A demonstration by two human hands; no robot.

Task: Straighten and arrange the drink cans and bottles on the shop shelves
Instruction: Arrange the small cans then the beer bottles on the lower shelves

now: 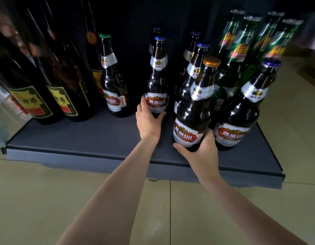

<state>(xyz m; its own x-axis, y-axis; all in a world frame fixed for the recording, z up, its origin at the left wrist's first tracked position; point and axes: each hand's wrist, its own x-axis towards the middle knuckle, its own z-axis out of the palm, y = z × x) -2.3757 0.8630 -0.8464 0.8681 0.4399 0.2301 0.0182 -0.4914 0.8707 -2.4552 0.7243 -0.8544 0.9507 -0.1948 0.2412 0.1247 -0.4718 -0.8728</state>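
On the bottom grey shelf (93, 138) stand several brown U8 beer bottles. My left hand (148, 121) grips the base of a blue-capped beer bottle (157, 75) in the middle. My right hand (201, 152) grips the base of a gold-capped beer bottle (197, 106) near the shelf's front, tilted slightly. A green-capped beer bottle (111, 80) stands alone to the left. Another blue-capped bottle (241, 114) stands at the right front, with more brown bottles behind.
Tall dark bottles with yellow labels (52, 82) fill the shelf's left side. Green bottles (248, 46) crowd the back right. The shelf's front edge (118, 160) sits just above a tiled floor (47, 200).
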